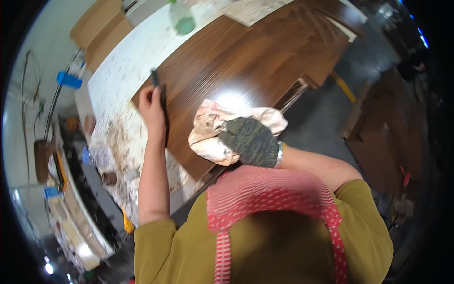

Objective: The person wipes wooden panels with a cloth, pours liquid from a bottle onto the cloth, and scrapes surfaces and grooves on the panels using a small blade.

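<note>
My bare left hand (151, 110) is at the left end of a brown wood-grain panel (241, 52). Its fingers are closed round a slim black pen-like stick (154, 76), whose exact kind I cannot make out. My right hand (251, 142) wears a dark green knitted glove and rests on a crumpled, stained white cloth (204, 135). That cloth lies bunched on the panel's near edge. The glove's fingers are bent into the cloth, with their tips partly hidden. A bright glare falls on the panel just beyond it.
Under the panel is a paint-spattered white table (113, 61). A clear bottle (182, 19) with green contents stands at its far side, near an open cardboard box (101, 35). At left is a cluttered shelf (82, 227); brown boards (388, 128) stand at right.
</note>
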`<state>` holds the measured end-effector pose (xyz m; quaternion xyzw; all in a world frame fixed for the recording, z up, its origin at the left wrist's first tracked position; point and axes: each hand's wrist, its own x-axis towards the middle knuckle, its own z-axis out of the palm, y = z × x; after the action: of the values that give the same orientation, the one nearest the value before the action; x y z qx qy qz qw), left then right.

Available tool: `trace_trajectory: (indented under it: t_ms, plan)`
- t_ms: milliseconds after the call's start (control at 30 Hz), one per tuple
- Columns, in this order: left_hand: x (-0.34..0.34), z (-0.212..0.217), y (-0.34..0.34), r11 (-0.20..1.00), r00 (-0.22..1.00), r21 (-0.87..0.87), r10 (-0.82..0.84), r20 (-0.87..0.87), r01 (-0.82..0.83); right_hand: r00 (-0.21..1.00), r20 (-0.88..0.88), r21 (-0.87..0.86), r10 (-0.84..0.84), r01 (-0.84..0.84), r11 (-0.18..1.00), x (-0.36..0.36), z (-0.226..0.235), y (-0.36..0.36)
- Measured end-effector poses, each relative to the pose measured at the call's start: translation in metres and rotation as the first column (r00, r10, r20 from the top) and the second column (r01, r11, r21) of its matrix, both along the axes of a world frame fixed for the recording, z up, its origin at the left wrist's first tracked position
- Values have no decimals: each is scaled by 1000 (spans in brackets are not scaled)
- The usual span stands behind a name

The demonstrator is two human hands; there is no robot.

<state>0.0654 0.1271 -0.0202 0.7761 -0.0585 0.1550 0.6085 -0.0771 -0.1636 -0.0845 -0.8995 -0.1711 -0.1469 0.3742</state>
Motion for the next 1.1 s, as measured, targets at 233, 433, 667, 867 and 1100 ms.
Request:
trace_trajectory:
  t_ms: [233,433,667,867,1100]
  plan:
    - [4,3,-2,990,999,-143,-10,-50,3,957,247,-342,-153,234,910,19,80,-92]
    - [4,0,2,984,998,-178,10,-60,-20,888,-53,-303,458,-451,839,-19,78,137]
    - [0,-6,14,943,995,-333,-40,-91,7,991,71,-161,114,-102,982,19,98,13]
    - [-4,-2,7,957,993,-289,-59,-104,26,885,-427,780,186,256,571,-5,45,5]
    - [-10,5,7,984,993,-170,-67,-100,49,922,-114,-91,-369,360,928,29,130,-127]
